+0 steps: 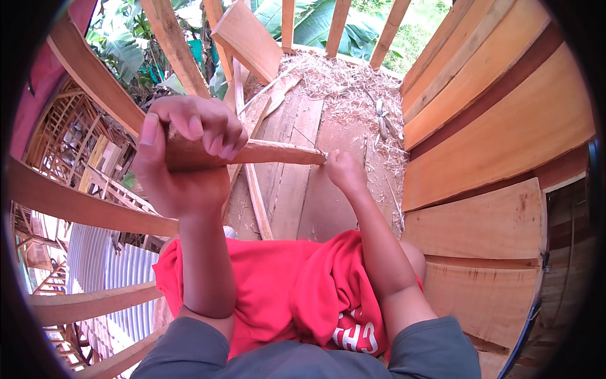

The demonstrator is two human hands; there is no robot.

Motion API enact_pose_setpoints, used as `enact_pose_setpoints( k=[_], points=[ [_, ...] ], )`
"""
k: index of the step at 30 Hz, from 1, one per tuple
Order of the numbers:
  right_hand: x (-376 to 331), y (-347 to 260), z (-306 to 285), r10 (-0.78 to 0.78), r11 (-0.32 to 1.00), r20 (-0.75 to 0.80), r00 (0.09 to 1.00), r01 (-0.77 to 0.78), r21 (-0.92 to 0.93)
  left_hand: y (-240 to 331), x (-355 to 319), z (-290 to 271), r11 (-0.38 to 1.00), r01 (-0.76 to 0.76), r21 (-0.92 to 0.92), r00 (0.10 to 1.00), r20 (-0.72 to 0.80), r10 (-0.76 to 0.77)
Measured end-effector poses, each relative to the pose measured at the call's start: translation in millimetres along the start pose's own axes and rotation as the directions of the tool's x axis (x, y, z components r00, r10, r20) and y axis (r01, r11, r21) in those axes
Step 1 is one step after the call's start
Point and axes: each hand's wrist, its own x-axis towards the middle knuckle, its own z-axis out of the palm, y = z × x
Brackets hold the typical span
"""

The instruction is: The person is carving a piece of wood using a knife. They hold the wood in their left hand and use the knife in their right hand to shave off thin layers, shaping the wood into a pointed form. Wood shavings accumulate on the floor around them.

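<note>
My left hand (192, 136) is raised at the left, fingers wrapped round the thick end of a tapered wooden piece (281, 153). The wood reaches across to the right, narrowing toward its far end. At that narrow end my right hand (346, 172) is closed, its fingers curled in. Whatever it pinches is too small or hidden to make out. A thin dark line, like a wire or thin strip, slants up from that spot. Red cloth (284, 278) covers my lap below both forearms.
Wood shavings (353, 82) cover the far part of the plank floor (331, 196). Long wooden strips (257, 205) and a board (249, 41) lie or lean near the far left. Slatted wooden walls (492, 139) stand on both sides, and a dark cord-like bundle (382, 120) lies among the shavings.
</note>
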Motion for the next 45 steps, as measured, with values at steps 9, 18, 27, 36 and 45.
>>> enact_pose_setpoints(
  k=[9,18,27,36,45],
  points=[
    [-6,-11,-9,-0.025,0.999,0.034,0.999,0.026,-0.025,-1,0,-1,0.999,0.005,-0.041,0.988,0.155,0.002],
    [19,13,17,-0.047,0.996,-0.023,0.999,0.048,0.073,-4,2,1,1.0,-0.011,-0.018,0.997,0.081,0.012],
    [17,17,11,-0.023,0.999,0.05,0.998,0.022,0.03,1,0,-11,0.995,0.004,-0.1,0.997,0.077,0.004],
    [22,27,9,0.004,0.999,0.031,1.0,-0.006,0.045,-2,7,-12,0.999,-0.007,-0.052,0.986,0.164,0.015],
    [29,33,17,0.073,0.997,0.043,0.996,-0.074,0.03,-2,5,-15,0.989,-0.006,-0.145,1.0,0.028,0.01]
  ],
)
